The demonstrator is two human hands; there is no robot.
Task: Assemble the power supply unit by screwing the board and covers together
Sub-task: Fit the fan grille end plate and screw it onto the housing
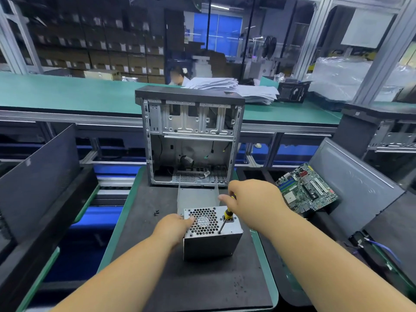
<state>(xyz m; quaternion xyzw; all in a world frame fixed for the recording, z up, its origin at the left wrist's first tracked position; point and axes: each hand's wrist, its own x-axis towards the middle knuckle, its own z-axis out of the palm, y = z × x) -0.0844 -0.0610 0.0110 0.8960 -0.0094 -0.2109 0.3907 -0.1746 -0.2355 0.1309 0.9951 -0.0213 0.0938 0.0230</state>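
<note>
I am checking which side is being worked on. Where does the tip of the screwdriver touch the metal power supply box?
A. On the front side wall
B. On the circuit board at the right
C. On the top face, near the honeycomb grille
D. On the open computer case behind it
C: the right hand holds the screwdriver, whose tip meets the top face of the power supply box beside the honeycomb grille.

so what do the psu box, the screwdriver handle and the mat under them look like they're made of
Power supply box: looks like bare sheet metal, dull grey sheen, with a punched honeycomb grille on top.
Screwdriver handle, gripped by the right hand: probably hard plastic, glossy yellow and black.
Mat: matte black, likely rubber or foam; no glare.
</note>
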